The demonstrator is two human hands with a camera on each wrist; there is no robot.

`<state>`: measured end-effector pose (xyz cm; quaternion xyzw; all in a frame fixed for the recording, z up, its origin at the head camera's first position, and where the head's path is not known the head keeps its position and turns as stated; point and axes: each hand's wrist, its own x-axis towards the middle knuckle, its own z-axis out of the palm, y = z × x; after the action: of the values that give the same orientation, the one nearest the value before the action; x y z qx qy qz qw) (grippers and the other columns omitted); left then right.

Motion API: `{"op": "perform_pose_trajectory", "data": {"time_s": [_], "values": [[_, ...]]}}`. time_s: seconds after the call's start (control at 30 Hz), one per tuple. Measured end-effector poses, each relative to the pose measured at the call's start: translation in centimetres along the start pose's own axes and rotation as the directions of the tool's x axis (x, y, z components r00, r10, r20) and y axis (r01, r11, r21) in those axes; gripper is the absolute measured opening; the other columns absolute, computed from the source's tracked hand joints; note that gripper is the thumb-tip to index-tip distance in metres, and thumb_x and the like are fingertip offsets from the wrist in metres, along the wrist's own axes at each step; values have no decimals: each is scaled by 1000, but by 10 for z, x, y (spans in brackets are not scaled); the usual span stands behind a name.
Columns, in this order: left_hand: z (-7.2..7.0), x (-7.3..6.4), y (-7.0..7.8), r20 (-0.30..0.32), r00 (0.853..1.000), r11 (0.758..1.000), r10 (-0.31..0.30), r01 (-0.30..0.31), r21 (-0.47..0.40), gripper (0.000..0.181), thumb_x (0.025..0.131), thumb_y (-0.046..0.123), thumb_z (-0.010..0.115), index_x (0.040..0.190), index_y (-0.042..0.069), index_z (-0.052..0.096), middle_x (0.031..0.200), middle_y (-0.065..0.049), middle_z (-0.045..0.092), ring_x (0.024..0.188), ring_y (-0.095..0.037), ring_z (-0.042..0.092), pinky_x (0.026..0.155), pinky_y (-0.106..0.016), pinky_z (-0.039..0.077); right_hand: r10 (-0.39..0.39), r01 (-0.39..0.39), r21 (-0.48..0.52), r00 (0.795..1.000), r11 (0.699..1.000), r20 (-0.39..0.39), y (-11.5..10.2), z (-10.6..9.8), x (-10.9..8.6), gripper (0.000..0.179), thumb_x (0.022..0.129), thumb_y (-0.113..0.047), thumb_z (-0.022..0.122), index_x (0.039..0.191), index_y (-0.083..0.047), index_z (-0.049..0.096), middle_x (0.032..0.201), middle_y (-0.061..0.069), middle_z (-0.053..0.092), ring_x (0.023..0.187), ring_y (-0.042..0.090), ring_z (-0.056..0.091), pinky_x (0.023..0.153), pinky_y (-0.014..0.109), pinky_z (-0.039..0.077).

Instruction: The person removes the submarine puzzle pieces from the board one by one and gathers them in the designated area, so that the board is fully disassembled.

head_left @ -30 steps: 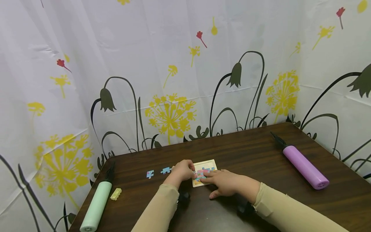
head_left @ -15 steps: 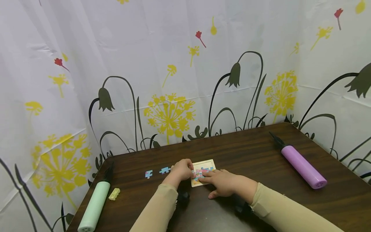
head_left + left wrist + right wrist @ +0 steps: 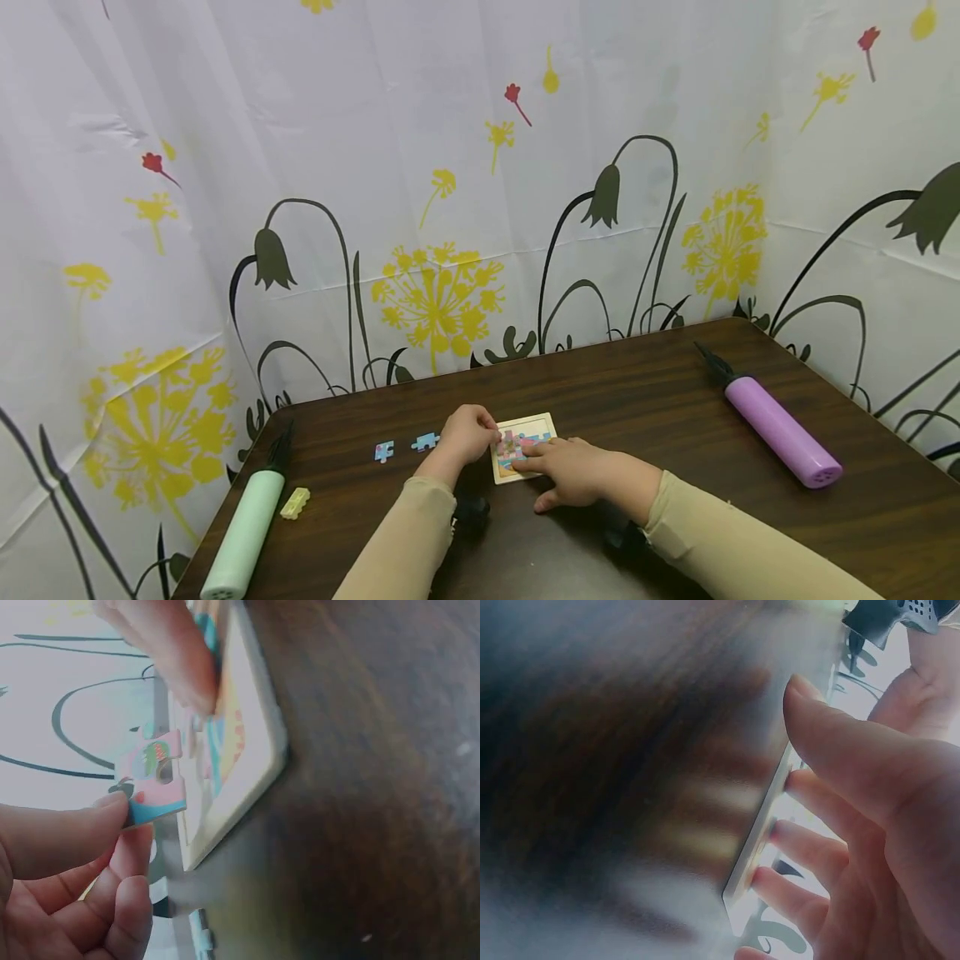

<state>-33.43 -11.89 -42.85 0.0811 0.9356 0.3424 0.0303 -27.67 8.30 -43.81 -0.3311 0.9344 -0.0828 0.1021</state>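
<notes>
A wooden puzzle tray (image 3: 537, 423) with a pale rim lies on the table, partly filled with pink and blue pieces. At its left edge my left hand (image 3: 467, 437) pinches a pink and blue jigsaw piece (image 3: 156, 776) between thumb and fingers, lifted and tilted over the tray in the left wrist view. My right hand (image 3: 576, 472) spreads over the tray's right side. Its fingertips (image 3: 759, 877) rest on the tray, thumb apart, in the right wrist view. Two loose jigsaw pieces, a blue one (image 3: 425, 442) and a pink-blue one (image 3: 384, 452), lie left of my left hand.
A green hand pump (image 3: 246, 533) lies along the table's left edge, beside a small yellow block (image 3: 296, 503). On the right lies a purple hand pump (image 3: 783, 430) with a black nozzle. A flower-print curtain (image 3: 465, 167) hangs behind the dark wooden table (image 3: 630, 383).
My left hand has risen slightly and drawn back from the tray's middle to its left edge, now holding the jigsaw piece up. The right hand stays almost where it was.
</notes>
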Motion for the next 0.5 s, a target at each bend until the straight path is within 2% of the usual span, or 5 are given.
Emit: {"op": "perform_pose_trajectory", "data": {"time_s": [0.13,0.27,0.4,0.5], "values": [[-11,-1,-3,-47,999,999,-6,3,-54,13,85,7,75,76,6,65,71,-2,58,63,-18,51,56,-31,42,-9,9,0,1000,1000,-5,-2,-1,-1,69,87,-51,69,148,-27,47,152,4,41,139,32,36,105,58,31],[-31,-5,-14,-83,997,999,-6,2,-50,13,84,6,75,76,5,65,71,-2,58,64,-17,50,57,-32,42,-8,8,9,1000,1000,-11,-3,-2,-1,69,87,-50,69,148,-25,47,152,5,41,139,35,36,106,58,31],[-59,-12,-31,-77,997,999,-16,14,-35,11,84,3,74,77,3,65,74,-4,58,66,-19,51,58,-32,43,-13,13,15,1000,1000,-22,-3,-1,-2,69,87,-48,71,148,-24,48,151,6,42,138,35,36,106,58,31],[-78,-21,-48,-35,999,1000,-24,23,-21,10,84,1,72,77,0,65,76,-5,58,69,-20,51,60,-33,43,-13,13,13,1000,1000,-26,-3,0,-2,69,87,-48,71,148,-24,48,151,6,42,138,35,36,106,57,31]]}}
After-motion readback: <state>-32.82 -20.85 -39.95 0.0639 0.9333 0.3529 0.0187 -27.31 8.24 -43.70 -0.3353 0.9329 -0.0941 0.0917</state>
